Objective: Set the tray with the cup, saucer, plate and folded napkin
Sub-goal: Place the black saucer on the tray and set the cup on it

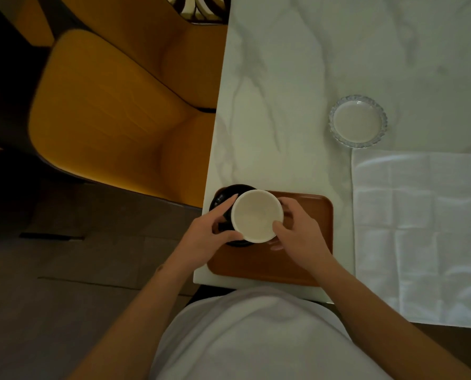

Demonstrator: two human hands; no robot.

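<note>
- Nearest me: my own white shirt [256, 333] fills the bottom of the view, with both forearms reaching forward over the table edge.
- Left hand [205, 237] — thumb and fingers curled round the left side of the white cup [257, 215]; index fingertip lies at the far-left rim, thumb at the near-left rim.
- Right hand [297, 237] grips the cup's right side, thumb pressed on the near-right rim, fingers wrapped behind the far side.
- The cup sits between the two hands, mouth up, inside showing bare.
- Under it, a dark saucer [220, 200] on the left end of the brown tray [311, 215]; whether the cup touches it I cannot tell.
- The tray lies at the near-left corner of the marble table [283, 91].
- Right of the tray: white napkin [420, 229], spread flat, creased in squares, overhanging the near edge.
- Farther back — glass plate [358, 121] with scalloped rim, just beyond the napkin's far-left corner.
- Left of the table: a yellow chair [113, 111].
</note>
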